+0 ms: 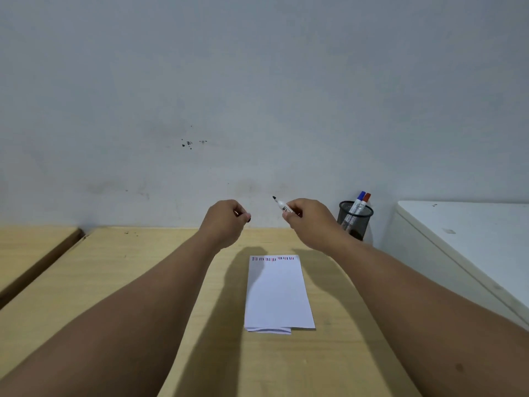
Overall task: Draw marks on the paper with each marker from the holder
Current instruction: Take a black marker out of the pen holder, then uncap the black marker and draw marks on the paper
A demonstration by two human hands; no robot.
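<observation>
A folded white paper [277, 293] lies on the wooden table [137, 270], with a row of short red, blue and black marks along its far edge. My right hand [310, 222] is raised above the table's far side, shut on an uncapped black marker [282, 206] whose tip points up and left. My left hand [226, 222] is raised beside it, a gap apart, fingers closed on the small black cap [248, 218]. A black mesh holder [355, 219] stands at the far right by the wall, with a blue marker [357, 202] and a red marker [364, 200] upright in it.
A white cabinet top [472, 224] borders the table on the right, just past the holder. A second wooden surface [28, 247] lies to the left across a dark gap. A grey wall [257, 96] rises right behind the table.
</observation>
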